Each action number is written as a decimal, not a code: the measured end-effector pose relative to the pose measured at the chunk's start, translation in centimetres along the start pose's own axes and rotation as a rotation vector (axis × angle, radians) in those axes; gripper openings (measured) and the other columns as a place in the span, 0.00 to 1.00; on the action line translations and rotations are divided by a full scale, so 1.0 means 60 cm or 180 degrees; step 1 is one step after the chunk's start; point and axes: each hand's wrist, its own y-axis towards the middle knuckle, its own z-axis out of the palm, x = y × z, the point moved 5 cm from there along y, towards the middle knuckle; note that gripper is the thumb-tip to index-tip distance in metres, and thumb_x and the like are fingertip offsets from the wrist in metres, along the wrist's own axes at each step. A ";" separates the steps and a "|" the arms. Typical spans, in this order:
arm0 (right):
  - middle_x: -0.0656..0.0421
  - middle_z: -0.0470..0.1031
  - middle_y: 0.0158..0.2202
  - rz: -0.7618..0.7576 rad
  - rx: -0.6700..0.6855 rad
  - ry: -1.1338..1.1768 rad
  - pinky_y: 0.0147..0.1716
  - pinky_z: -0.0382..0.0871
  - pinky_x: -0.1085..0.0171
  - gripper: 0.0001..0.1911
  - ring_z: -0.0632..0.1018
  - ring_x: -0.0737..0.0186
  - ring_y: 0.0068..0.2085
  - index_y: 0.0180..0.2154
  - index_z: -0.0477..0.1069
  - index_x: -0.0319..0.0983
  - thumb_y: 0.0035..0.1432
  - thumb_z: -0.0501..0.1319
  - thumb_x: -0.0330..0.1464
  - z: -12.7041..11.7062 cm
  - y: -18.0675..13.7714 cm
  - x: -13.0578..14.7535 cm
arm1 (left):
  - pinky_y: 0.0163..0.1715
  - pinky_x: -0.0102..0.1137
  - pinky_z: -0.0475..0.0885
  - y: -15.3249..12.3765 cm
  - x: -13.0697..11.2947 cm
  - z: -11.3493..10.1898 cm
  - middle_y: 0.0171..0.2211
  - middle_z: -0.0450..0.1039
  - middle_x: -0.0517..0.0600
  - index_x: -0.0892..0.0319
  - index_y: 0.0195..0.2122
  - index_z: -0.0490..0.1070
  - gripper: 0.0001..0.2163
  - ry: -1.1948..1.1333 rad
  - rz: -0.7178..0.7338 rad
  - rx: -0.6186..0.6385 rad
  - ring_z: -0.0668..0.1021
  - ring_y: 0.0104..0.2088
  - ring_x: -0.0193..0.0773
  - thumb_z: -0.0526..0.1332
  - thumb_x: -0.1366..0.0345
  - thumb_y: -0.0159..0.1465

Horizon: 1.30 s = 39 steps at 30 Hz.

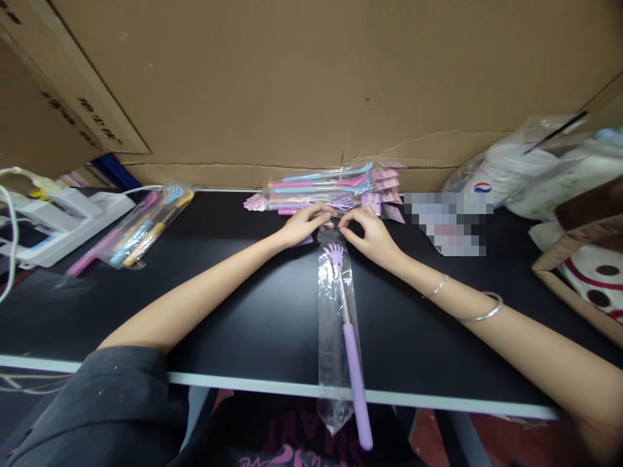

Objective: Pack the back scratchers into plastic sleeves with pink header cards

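A purple back scratcher (357, 383) with a hand-shaped head and a metal rod lies lengthwise, its handle reaching past the table's front edge. With it lies a clear plastic bag (331, 363); whether the scratcher is inside or on top of the bag I cannot tell. My left hand (307, 224) is closed at the left of the bag's top end, its fingers bent together. Opposite it, my right hand (367, 233) pinches the right side of that end between thumb and forefinger. A small purple piece (305, 241) shows under my left hand.
Bagged back scratchers (321, 185) with pink cards are piled behind my hands, against the cardboard wall (311, 78). More bagged scratchers (141, 227) lie left, beside a white power strip (73, 227). A bagged cup (511, 168) and a patterned bag (594, 279) stand right on the black table (233, 324).
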 end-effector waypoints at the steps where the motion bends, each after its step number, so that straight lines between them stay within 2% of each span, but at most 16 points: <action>1: 0.56 0.75 0.34 -0.0016 -0.0009 0.0008 0.44 0.64 0.57 0.03 0.71 0.55 0.41 0.34 0.69 0.40 0.59 0.57 0.29 0.000 0.000 0.001 | 0.39 0.32 0.70 0.000 0.000 0.000 0.41 0.76 0.55 0.63 0.43 0.72 0.19 -0.0021 0.0004 -0.0010 0.78 0.38 0.38 0.59 0.50 0.64; 7: 0.56 0.76 0.35 0.0037 -0.0048 0.0070 0.45 0.65 0.56 0.04 0.72 0.55 0.42 0.35 0.71 0.40 0.59 0.58 0.29 0.000 0.000 0.000 | 0.38 0.30 0.69 0.004 0.002 -0.004 0.35 0.77 0.52 0.63 0.42 0.72 0.09 -0.0269 -0.0121 -0.0084 0.77 0.34 0.34 0.58 0.64 0.66; 10: 0.56 0.76 0.35 0.0083 -0.0049 0.0069 0.45 0.65 0.57 0.04 0.72 0.55 0.42 0.35 0.71 0.40 0.58 0.58 0.29 0.000 0.000 -0.002 | 0.37 0.29 0.69 0.006 0.000 -0.009 0.33 0.78 0.50 0.63 0.44 0.71 0.09 -0.0331 -0.0360 -0.0054 0.76 0.32 0.32 0.56 0.68 0.66; 14: 0.56 0.76 0.35 -0.0093 -0.0138 -0.0123 0.44 0.65 0.56 0.03 0.72 0.55 0.42 0.36 0.71 0.40 0.59 0.58 0.29 -0.005 0.000 0.001 | 0.33 0.27 0.66 0.004 -0.007 -0.016 0.37 0.79 0.52 0.62 0.49 0.70 0.12 -0.0176 -0.0641 0.0178 0.76 0.33 0.32 0.55 0.68 0.67; 18: 0.54 0.77 0.37 -0.0670 -0.0252 -0.0736 0.46 0.65 0.54 0.06 0.71 0.53 0.44 0.36 0.72 0.39 0.63 0.56 0.30 -0.013 -0.002 0.035 | 0.29 0.26 0.63 0.003 -0.009 -0.026 0.40 0.78 0.52 0.60 0.53 0.69 0.14 0.0030 -0.0750 0.0241 0.76 0.35 0.33 0.57 0.65 0.66; 21: 0.54 0.78 0.40 -0.1254 0.0119 -0.1160 0.48 0.65 0.54 0.09 0.71 0.53 0.47 0.38 0.74 0.39 0.65 0.54 0.30 0.001 -0.005 0.079 | 0.29 0.25 0.63 0.005 -0.008 -0.029 0.44 0.76 0.51 0.59 0.51 0.71 0.14 0.0074 -0.0653 0.0172 0.76 0.37 0.33 0.58 0.65 0.65; 24: 0.52 0.79 0.42 -0.1498 0.0670 -0.1257 0.50 0.65 0.53 0.13 0.71 0.53 0.50 0.42 0.75 0.38 0.67 0.53 0.32 0.030 -0.006 0.110 | 0.29 0.25 0.64 0.006 -0.005 -0.027 0.42 0.75 0.50 0.60 0.49 0.72 0.13 -0.0083 -0.0635 0.0150 0.75 0.35 0.32 0.58 0.66 0.64; 28: 0.52 0.79 0.46 -0.1322 0.1080 -0.1183 0.55 0.63 0.51 0.17 0.69 0.51 0.53 0.49 0.74 0.38 0.68 0.52 0.37 0.063 0.007 0.118 | 0.31 0.25 0.66 0.004 -0.004 -0.023 0.34 0.75 0.48 0.61 0.50 0.70 0.13 -0.0418 -0.0728 0.0120 0.74 0.32 0.31 0.57 0.68 0.65; 31: 0.52 0.78 0.50 -0.1146 0.1267 -0.1175 0.60 0.58 0.47 0.20 0.67 0.49 0.56 0.52 0.73 0.37 0.68 0.52 0.39 0.076 0.019 0.115 | 0.34 0.26 0.68 0.003 -0.009 -0.023 0.35 0.75 0.49 0.62 0.50 0.71 0.13 -0.0532 -0.0703 0.0060 0.74 0.32 0.31 0.57 0.70 0.64; 35: 0.50 0.78 0.48 -0.1086 0.1513 -0.1177 0.61 0.54 0.44 0.19 0.69 0.50 0.55 0.51 0.74 0.37 0.68 0.53 0.39 0.081 0.015 0.128 | 0.32 0.25 0.66 0.003 -0.006 -0.024 0.35 0.77 0.49 0.61 0.51 0.71 0.14 -0.0509 -0.0835 0.0097 0.75 0.30 0.31 0.57 0.68 0.65; 39: 0.51 0.78 0.47 -0.1321 0.1691 -0.1171 0.60 0.56 0.46 0.16 0.72 0.52 0.51 0.49 0.74 0.36 0.65 0.58 0.37 0.080 -0.012 0.168 | 0.29 0.24 0.63 0.005 -0.001 -0.025 0.35 0.79 0.51 0.60 0.52 0.71 0.15 -0.0404 -0.0860 0.0189 0.76 0.32 0.31 0.58 0.65 0.65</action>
